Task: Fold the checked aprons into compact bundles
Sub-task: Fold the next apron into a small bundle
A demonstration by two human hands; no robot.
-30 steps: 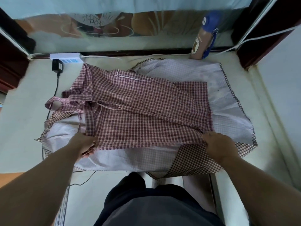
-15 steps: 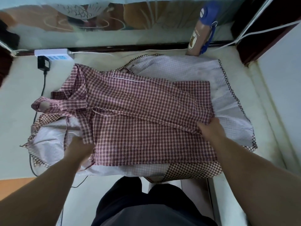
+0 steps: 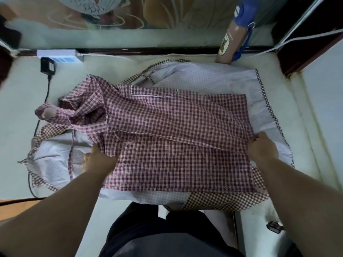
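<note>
With our left hand (image 3: 101,160) we are gripping the left edge of the red checked apron (image 3: 176,145), the fingers curled into the cloth and partly hidden under it while the thumb is showing to the side. With our right hand (image 3: 262,145) we are pinching the apron's right edge, the knuckles bent over a folded layer there. The red checked apron is lying across the middle of the table (image 3: 16,108), folded over on itself so that one layer is running slantwise across another, and its bib and neck loop (image 3: 46,113) are lying bunched toward the left. It is resting on top of a pale apron (image 3: 213,80) with finer checks, which is spreading out wider on every side. The darker brown checked trim (image 3: 222,202) of that lower one is reaching the near table edge, just beside our dark trousers (image 3: 157,236). Farther out, at the far left of the table, a white power strip (image 3: 57,55) is lying against the back rail with a black adapter (image 3: 47,66) just beside it, and a black cable (image 3: 46,93) is running from the adapter down toward the cloth. At the far right a brown bottle (image 3: 229,47) with a blue cap and strap is standing just beyond the pale apron's far hem.
</note>
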